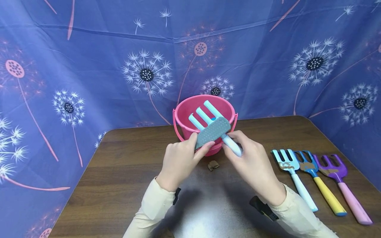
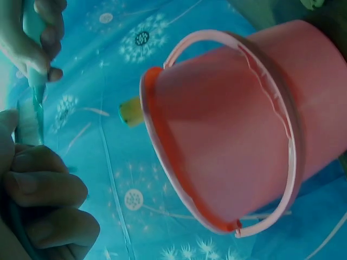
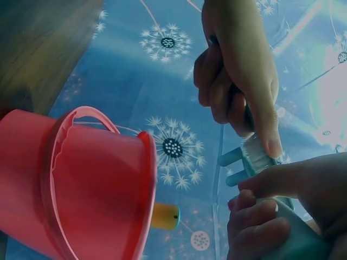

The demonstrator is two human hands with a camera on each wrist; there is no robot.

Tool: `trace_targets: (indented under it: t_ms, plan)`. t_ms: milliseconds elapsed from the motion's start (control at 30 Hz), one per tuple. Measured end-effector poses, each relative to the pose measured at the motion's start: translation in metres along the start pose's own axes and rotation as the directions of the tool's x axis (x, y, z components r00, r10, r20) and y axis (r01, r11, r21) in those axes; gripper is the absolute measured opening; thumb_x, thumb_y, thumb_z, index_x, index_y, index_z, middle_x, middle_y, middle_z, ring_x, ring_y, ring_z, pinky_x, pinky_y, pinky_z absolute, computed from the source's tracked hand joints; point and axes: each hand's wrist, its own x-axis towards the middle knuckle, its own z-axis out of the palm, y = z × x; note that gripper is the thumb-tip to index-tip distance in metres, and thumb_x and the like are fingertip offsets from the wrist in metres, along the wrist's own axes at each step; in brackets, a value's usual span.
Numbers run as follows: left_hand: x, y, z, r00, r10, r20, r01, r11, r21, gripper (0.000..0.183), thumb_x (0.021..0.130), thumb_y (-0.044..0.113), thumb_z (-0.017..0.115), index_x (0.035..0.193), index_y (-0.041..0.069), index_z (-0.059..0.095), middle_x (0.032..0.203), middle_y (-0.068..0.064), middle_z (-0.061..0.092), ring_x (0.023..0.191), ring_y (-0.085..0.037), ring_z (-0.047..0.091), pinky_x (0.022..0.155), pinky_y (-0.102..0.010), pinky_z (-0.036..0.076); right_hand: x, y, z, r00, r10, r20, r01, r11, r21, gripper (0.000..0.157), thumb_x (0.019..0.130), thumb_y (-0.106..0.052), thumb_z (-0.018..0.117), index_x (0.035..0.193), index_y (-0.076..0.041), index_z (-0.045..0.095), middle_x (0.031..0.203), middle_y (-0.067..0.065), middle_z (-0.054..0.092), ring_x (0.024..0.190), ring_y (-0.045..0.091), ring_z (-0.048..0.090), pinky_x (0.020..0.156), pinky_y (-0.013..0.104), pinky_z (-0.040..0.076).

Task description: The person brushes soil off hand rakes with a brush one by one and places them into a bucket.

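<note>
My left hand (image 1: 178, 160) grips a grey-backed scrubbing brush (image 1: 212, 132), thumb along its near edge. White bristles (image 2: 30, 123) face the head of a light blue toy hand fork (image 1: 232, 146). The fork's handle is held by my right hand (image 1: 254, 162), its tines pointing up and away. The brush lies across the base of the tines and hides part of the fork head. Both hands are raised in front of a pink bucket (image 1: 182, 114), above the table. In the right wrist view, the thumb of the left hand (image 3: 252, 92) presses along the brush.
Three toy forks lie at the right with brown smears on their heads: light blue (image 1: 303, 188), blue with a yellow handle (image 1: 328, 195), purple with a pink handle (image 1: 354, 202). A brown lump (image 1: 213, 165) sits on the wooden table (image 1: 134, 172). A yellow handle (image 2: 132, 111) pokes from the bucket.
</note>
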Motion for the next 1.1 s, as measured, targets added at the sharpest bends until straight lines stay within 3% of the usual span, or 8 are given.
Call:
trace_targets:
  t_ms: [133, 300, 467, 700, 967, 1100]
  plan:
    - [0.002, -0.009, -0.007, 0.998, -0.061, 0.003, 0.061, 0.998, -0.013, 0.056, 0.102, 0.06, 0.045, 0.077, 0.011, 0.047, 0.052, 0.007, 0.029, 0.042, -0.009, 0.029, 0.043, -0.024, 0.024, -0.001, 0.0, 0.003, 0.998, -0.05, -0.024, 0.05, 0.999, -0.01, 0.023, 0.09, -0.01, 0.072, 0.112, -0.015, 0.067, 0.081, -0.002, 0.065, 0.061, 0.011, 0.048, 0.057, 0.025, 0.04]
    - [0.005, -0.016, -0.012, 0.994, -0.112, -0.009, 0.111, 0.993, -0.041, 0.061, 0.102, 0.065, 0.036, 0.079, 0.01, 0.049, 0.051, 0.003, 0.034, 0.042, -0.011, 0.033, 0.043, -0.027, 0.027, 0.0, 0.002, 0.005, 0.995, -0.087, -0.039, 0.086, 0.996, -0.018, 0.024, 0.089, -0.011, 0.074, 0.111, -0.016, 0.067, 0.08, -0.004, 0.065, 0.059, 0.011, 0.049, 0.056, 0.025, 0.041]
    - [0.006, -0.022, -0.015, 0.984, -0.177, -0.019, 0.175, 0.982, -0.074, 0.072, 0.099, 0.073, 0.018, 0.075, 0.01, 0.046, 0.051, 0.002, 0.033, 0.043, -0.013, 0.035, 0.043, -0.03, 0.028, 0.001, 0.003, 0.005, 0.994, -0.106, -0.04, 0.105, 0.994, -0.023, 0.023, 0.089, -0.012, 0.074, 0.11, -0.018, 0.067, 0.079, -0.005, 0.064, 0.059, 0.01, 0.049, 0.057, 0.025, 0.041]
    - [0.004, -0.032, -0.022, 0.964, -0.266, 0.01, 0.265, 0.957, -0.12, 0.074, 0.098, 0.075, 0.017, 0.074, 0.01, 0.044, 0.054, 0.0, 0.035, 0.046, -0.016, 0.037, 0.046, -0.032, 0.029, 0.001, 0.003, 0.005, 0.991, -0.132, -0.027, 0.131, 0.991, -0.042, 0.024, 0.088, -0.014, 0.075, 0.11, -0.019, 0.068, 0.079, -0.006, 0.063, 0.059, 0.009, 0.048, 0.057, 0.024, 0.041]
    - [0.005, -0.04, -0.03, 0.944, -0.318, 0.092, 0.328, 0.934, -0.139, 0.08, 0.095, 0.08, 0.006, 0.071, 0.012, 0.041, 0.056, 0.002, 0.029, 0.051, -0.02, 0.038, 0.05, -0.035, 0.032, 0.002, 0.005, 0.003, 0.985, -0.168, -0.046, 0.166, 0.985, -0.042, 0.028, 0.085, -0.014, 0.079, 0.112, -0.02, 0.072, 0.081, -0.006, 0.065, 0.063, 0.008, 0.051, 0.059, 0.024, 0.042]
    - [0.004, -0.045, -0.032, 0.932, -0.342, 0.123, 0.358, 0.921, -0.152, 0.074, 0.099, 0.075, 0.01, 0.068, 0.014, 0.037, 0.058, 0.003, 0.026, 0.055, -0.019, 0.034, 0.052, -0.035, 0.03, 0.001, 0.006, 0.002, 0.982, -0.181, -0.045, 0.18, 0.983, -0.03, 0.029, 0.085, -0.013, 0.079, 0.112, -0.021, 0.074, 0.084, -0.007, 0.067, 0.067, 0.008, 0.053, 0.061, 0.024, 0.043]
